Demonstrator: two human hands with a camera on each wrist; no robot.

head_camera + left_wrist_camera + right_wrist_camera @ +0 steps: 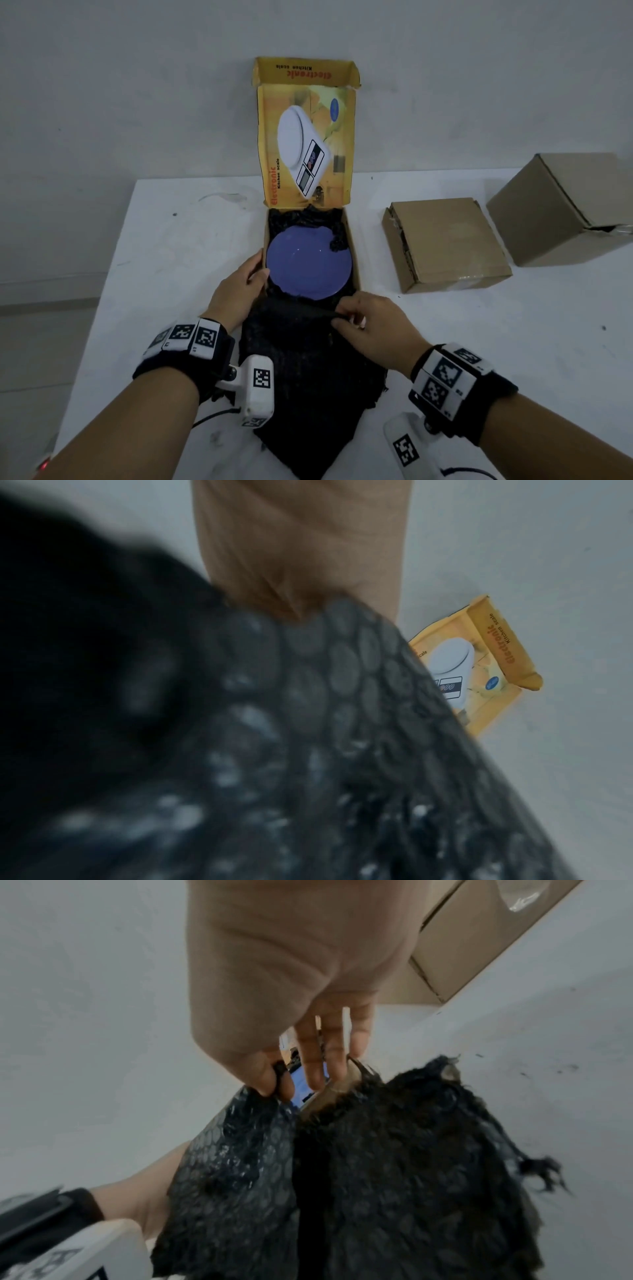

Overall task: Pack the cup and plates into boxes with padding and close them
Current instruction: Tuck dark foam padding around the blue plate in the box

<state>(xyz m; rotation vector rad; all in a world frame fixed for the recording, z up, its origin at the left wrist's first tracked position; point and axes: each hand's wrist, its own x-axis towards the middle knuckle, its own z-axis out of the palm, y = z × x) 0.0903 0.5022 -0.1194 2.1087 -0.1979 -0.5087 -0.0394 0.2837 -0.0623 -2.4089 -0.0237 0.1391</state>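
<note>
A round, glossy blue-violet plate [308, 262] lies flat inside an open yellow cardboard box printed with a kitchen scale [355, 263], resting on crumpled black bubble-wrap padding [301, 359] that lines the box and spills out over its near edge onto the white table [164, 246]. The box's lid [306, 144] stands upright at the far side.

The left hand [239, 291] sits at the box's left wall, its thumb tip touching the plate's left rim while the other fingers lie fairly straight along the outside of the wall. The left wrist view is mostly filled with blurred padding [308, 737], so how the fingers close there cannot be told.

The right hand [371, 329] is just nearer than the plate's near-right rim. Its thumb and forefinger pinch a raised fold of the black padding [377, 1164], with the remaining fingers [313, 1053] slightly spread and pointing down; a sliver of the blue plate [301, 1085] shows just beyond the fingertips. The plate lies directly ahead of these fingers, not touched by them.

To the right of the right hand's fingers, well apart, lie a flat closed brown cardboard box [445, 243] and, farther right, a taller brown cardboard box [561, 209].
</note>
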